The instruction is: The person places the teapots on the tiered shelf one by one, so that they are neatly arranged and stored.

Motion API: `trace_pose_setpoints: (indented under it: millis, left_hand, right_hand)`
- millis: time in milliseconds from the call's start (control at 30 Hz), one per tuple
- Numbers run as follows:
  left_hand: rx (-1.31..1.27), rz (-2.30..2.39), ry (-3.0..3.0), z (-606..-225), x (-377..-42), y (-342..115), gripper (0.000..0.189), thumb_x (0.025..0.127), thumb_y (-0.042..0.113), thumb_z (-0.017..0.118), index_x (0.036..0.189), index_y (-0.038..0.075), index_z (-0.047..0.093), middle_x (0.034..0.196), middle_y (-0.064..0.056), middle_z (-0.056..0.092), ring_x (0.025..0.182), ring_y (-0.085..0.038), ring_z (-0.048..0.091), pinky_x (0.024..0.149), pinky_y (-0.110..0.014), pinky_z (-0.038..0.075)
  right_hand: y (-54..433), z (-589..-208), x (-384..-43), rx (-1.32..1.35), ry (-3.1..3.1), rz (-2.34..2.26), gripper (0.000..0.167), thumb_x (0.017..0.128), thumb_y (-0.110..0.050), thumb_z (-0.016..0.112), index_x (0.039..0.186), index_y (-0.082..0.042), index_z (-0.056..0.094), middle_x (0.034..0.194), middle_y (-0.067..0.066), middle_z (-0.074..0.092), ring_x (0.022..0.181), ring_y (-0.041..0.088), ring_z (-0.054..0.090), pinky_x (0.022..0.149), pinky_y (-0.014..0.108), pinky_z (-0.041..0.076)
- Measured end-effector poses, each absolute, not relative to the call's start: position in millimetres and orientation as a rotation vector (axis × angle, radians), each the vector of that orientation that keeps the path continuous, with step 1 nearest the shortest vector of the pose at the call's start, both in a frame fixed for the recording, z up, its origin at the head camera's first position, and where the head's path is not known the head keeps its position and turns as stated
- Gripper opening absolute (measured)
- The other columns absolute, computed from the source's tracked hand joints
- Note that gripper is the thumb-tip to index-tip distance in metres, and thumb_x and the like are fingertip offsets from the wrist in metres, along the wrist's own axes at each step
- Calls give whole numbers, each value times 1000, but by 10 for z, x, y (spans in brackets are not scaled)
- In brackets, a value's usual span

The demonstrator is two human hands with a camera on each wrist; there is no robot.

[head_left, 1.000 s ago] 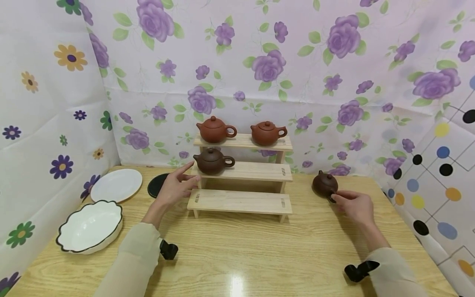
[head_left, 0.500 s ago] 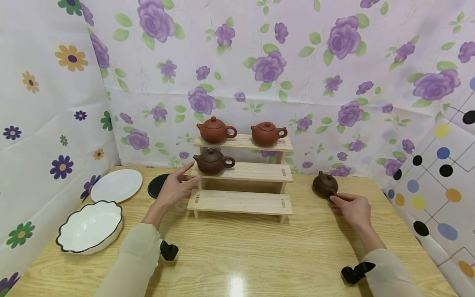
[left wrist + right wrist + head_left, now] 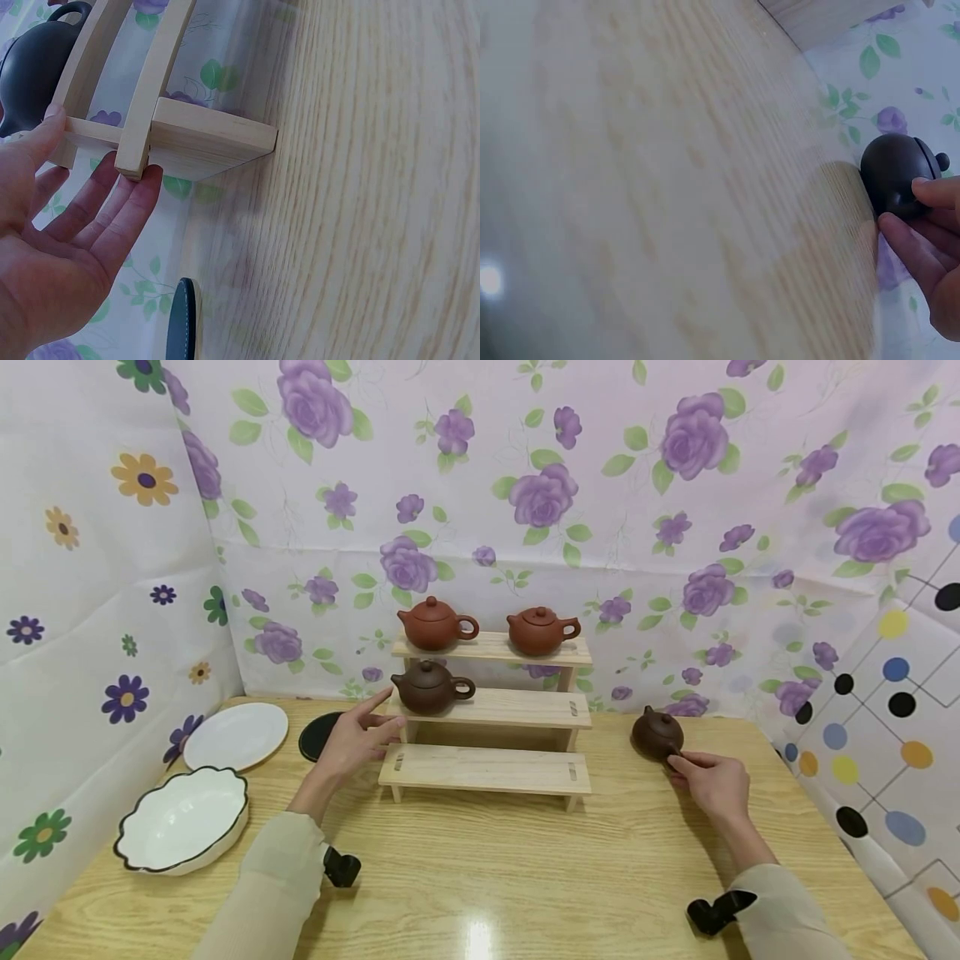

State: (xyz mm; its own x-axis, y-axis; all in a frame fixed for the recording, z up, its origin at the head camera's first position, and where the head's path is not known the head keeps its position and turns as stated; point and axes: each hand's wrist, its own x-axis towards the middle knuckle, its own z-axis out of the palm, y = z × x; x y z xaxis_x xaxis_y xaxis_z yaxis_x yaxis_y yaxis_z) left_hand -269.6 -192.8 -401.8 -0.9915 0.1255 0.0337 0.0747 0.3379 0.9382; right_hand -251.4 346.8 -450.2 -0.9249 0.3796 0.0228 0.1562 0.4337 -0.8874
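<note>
At the right of the head view, my right hand [image 3: 717, 785] pinches the handle of a small dark brown teapot [image 3: 657, 732], which is upright at the table's back. The right wrist view shows thumb and fingertips at the handle of the dark teapot [image 3: 897, 176]. My left hand [image 3: 356, 743] rests with relaxed fingers against the left side of a three-step wooden stand [image 3: 487, 767]. In the left wrist view its fingertips [image 3: 142, 180] touch the shelf ends. A second dark brown teapot [image 3: 426, 687] sits on the middle step, close to these fingers.
Two reddish-brown teapots stand on the top step, one left [image 3: 431, 625] and one right [image 3: 537, 632]. At the table's left are a white plate [image 3: 236, 735], a black-rimmed scalloped bowl [image 3: 183, 818] and a round black coaster [image 3: 316, 735], partly behind my left hand. Floral cloth backs the table.
My right hand and wrist have shifted slightly left at the teapot's handle. The teapot barely turns, if at all. My left hand and the stand keep their places.
</note>
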Motion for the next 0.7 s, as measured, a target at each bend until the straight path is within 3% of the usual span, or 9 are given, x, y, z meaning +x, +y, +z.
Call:
trace_pose_setpoints:
  millis: [233, 367, 500, 600, 700]
  left_hand:
    - [214, 1770, 2539, -4025, -2698, -1934, 74, 107, 38, 65, 169, 26, 29, 145, -27, 61, 116, -37, 72, 91, -46, 61]
    - [208, 1752, 2559, -4045, -2711, -1942, 72, 107, 39, 65, 169, 27, 30, 144, -26, 62, 115, -35, 73, 89, -42, 62]
    - [197, 1750, 2559, -4052, -2721, -1944, 71, 107, 40, 65, 169, 28, 31, 144, -25, 62, 115, -35, 73, 87, -38, 62]
    - [192, 1750, 2557, -4053, -2720, -1943, 71, 107, 40, 65, 169, 30, 31, 144, -25, 62, 116, -35, 73, 86, -36, 61]
    - [192, 1753, 2555, -4050, -2711, -1941, 72, 107, 40, 65, 169, 29, 30, 144, -25, 61, 115, -34, 73, 86, -37, 61]
  right_hand:
    - [3478, -4474, -2510, -508, -2446, 1521, 37, 102, -19, 74, 127, 7, 74, 115, 24, 76, 74, 5, 78, 71, 24, 62]
    - [3510, -4442, -2506, -530, -2420, 1576, 37, 101, -21, 75, 129, 4, 74, 104, 15, 80, 76, 5, 78, 72, 24, 62]
    - [3554, -4387, -2501, -500, -2399, 1614, 40, 100, -23, 76, 130, 3, 73, 89, -3, 82, 77, 2, 77, 72, 22, 62]
    - [3586, -4331, -2490, -436, -2394, 1627, 42, 101, -23, 75, 132, 5, 71, 87, -12, 80, 78, 1, 77, 74, 23, 62]
    - [3606, -4267, -2476, -377, -2388, 1646, 43, 102, -22, 74, 134, 7, 69, 91, -11, 79, 79, 3, 78, 76, 26, 62]
